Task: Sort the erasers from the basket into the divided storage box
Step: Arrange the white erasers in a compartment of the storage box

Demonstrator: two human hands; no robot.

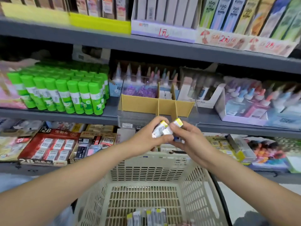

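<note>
Nearest the viewer, a cream slatted basket (192, 185) sits below the arms; more wrapped erasers (146, 216) lie on its floor at the near edge, the supply yet to be sorted. Above its far rim both hands meet. The left hand (146, 137) has fingers curled round a white-and-yellow wrapped eraser (160, 129); the right hand (189, 141) pinches a second eraser (174, 126), its yellow end up. The two packs touch, seemingly held together so they can be squared before placing. Just beyond, on the middle shelf (65, 115), stands the divided storage box (140, 104), cardboard partitions upright, front compartments showing nothing inside. Green glue sticks (65, 93) fill the shelf far left.
</note>
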